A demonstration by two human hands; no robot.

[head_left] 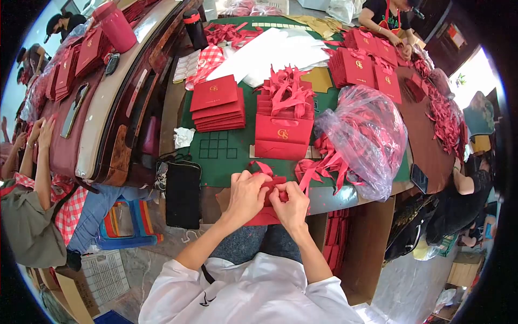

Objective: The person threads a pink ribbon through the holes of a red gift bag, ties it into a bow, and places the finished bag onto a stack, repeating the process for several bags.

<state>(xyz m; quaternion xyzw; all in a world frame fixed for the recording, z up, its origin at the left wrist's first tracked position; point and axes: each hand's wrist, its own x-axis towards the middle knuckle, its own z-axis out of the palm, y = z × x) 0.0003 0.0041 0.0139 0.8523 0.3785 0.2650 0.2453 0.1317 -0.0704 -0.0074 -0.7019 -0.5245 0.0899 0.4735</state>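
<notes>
At the table's near edge, in my lap area, is a red paper gift bag [264, 217] with a red ribbon [263, 168] at its top. My left hand [247, 193] is closed on the bag's upper part, fingers bent. Close beside it, my right hand [290, 202] pinches the bag's top edge; whether ribbon lies between its fingertips is hidden. Just beyond my hands stands a row of red gift bags [283, 136] with gold lettering and ribbon handles. Loose red ribbons [321, 167] spill from a clear plastic bag [369, 137] on the right.
A stack of flat red bags [216, 105] lies at the left on the green table mat [216, 168]. White sheets [264, 54] and a dark bottle [195, 29] are farther back. A black pouch [183, 193] hangs at the near-left edge. Co-workers sit around; one person's hands [402, 46] work at far right.
</notes>
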